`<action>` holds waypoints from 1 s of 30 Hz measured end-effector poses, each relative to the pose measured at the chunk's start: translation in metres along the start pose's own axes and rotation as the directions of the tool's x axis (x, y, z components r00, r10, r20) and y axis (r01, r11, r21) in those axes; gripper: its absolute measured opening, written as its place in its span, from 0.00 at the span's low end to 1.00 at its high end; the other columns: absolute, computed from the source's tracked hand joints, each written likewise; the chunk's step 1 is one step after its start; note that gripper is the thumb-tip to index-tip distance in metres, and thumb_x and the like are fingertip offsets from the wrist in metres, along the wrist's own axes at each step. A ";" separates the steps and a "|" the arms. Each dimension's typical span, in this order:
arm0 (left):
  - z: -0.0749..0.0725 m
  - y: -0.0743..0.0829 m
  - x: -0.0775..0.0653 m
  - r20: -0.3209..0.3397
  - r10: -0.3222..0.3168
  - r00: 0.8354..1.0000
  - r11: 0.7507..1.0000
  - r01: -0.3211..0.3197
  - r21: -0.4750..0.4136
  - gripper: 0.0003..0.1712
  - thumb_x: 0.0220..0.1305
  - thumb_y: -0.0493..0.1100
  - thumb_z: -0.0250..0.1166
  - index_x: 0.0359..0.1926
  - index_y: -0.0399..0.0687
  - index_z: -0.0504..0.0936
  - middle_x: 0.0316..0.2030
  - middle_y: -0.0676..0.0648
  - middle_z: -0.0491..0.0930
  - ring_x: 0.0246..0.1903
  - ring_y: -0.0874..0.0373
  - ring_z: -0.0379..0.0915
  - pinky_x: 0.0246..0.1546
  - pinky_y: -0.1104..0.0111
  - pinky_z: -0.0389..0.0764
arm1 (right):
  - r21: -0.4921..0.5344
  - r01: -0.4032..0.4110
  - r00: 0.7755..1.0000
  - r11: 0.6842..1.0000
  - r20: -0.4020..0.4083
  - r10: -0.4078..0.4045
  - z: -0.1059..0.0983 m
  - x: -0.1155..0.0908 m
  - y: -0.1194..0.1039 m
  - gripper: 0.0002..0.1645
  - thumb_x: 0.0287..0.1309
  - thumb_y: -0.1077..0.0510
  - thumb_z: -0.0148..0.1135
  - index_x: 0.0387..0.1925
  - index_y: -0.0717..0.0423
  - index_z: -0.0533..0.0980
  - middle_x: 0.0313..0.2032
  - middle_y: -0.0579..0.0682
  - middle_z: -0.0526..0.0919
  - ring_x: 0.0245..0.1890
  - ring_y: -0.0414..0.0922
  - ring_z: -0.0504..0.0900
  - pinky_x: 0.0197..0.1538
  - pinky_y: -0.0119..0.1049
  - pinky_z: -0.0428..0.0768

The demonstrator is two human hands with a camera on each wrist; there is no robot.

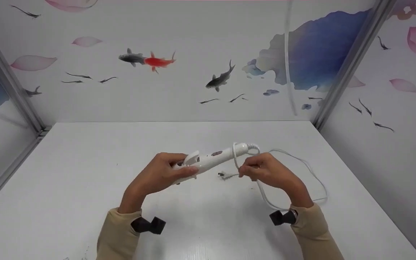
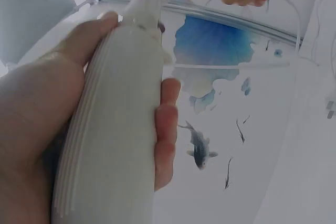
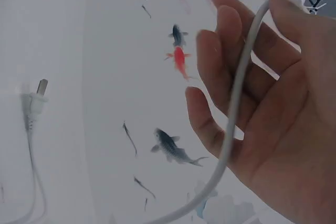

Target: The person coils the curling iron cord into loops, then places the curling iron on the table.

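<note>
My left hand [image 1: 156,176] grips a white curling iron [image 1: 213,161] by its thicker end, thumb along the near side, held above the table. The wrist view shows that ribbed white body [image 2: 118,114] filling the palm, fingers curled round the far side. The handle's cord end points up to the right. Its white cord [image 1: 235,155] crosses round the handle near that end. My right hand [image 1: 271,172] pinches the cord between thumb and forefinger, just below the handle. In the right wrist view the cord [image 3: 239,87] runs down across the palm, with the other fingers loosely bent.
A two-pin plug [image 1: 224,175] lies on the white table [image 1: 85,187], left of my right hand. More cord [image 1: 318,177] loops over the table to the right. A back wall [image 1: 186,90] printed with fish and side panels enclose the table.
</note>
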State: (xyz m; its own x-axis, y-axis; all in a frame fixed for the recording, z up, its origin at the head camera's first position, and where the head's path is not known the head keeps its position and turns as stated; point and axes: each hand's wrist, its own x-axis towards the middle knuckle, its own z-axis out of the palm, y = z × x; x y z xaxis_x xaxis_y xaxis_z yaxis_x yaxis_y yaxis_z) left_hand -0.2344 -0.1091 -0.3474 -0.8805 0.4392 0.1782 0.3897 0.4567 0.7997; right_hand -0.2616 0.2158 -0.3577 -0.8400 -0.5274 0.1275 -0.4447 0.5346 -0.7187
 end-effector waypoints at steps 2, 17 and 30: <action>-0.001 -0.001 -0.002 0.071 0.029 0.997 1.000 -0.028 -0.006 0.14 0.65 0.56 0.68 0.45 0.54 0.87 0.38 0.48 0.83 0.31 0.58 0.74 0.31 0.68 0.77 | 0.012 -0.057 0.998 0.998 -0.020 0.057 0.000 0.000 0.004 0.09 0.65 0.55 0.65 0.36 0.57 0.85 0.31 0.48 0.83 0.31 0.41 0.75 0.40 0.36 0.76; 0.019 -0.001 0.004 0.095 -0.078 0.992 0.944 0.042 0.329 0.19 0.60 0.61 0.70 0.39 0.52 0.89 0.31 0.55 0.84 0.27 0.61 0.68 0.29 0.68 0.69 | -0.093 -0.027 0.991 0.995 -0.134 0.014 0.007 -0.004 -0.025 0.15 0.67 0.46 0.62 0.32 0.50 0.84 0.22 0.42 0.74 0.23 0.37 0.69 0.30 0.29 0.71; 0.005 0.004 0.000 -0.144 -0.133 0.981 0.970 0.159 0.186 0.16 0.62 0.58 0.70 0.42 0.54 0.88 0.35 0.52 0.84 0.34 0.58 0.72 0.33 0.67 0.72 | 0.035 0.139 0.990 0.990 -0.005 -0.139 0.007 -0.004 -0.031 0.17 0.77 0.57 0.48 0.50 0.59 0.81 0.30 0.52 0.83 0.33 0.38 0.81 0.45 0.33 0.79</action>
State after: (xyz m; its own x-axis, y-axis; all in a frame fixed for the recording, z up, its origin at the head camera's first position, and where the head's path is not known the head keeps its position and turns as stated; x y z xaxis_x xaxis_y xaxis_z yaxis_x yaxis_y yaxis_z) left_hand -0.2309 -0.1034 -0.3469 -0.9540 0.2588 0.1511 0.2885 0.6566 0.6969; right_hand -0.2421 0.1973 -0.3410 -0.7716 -0.5932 0.2297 -0.5462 0.4327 -0.7173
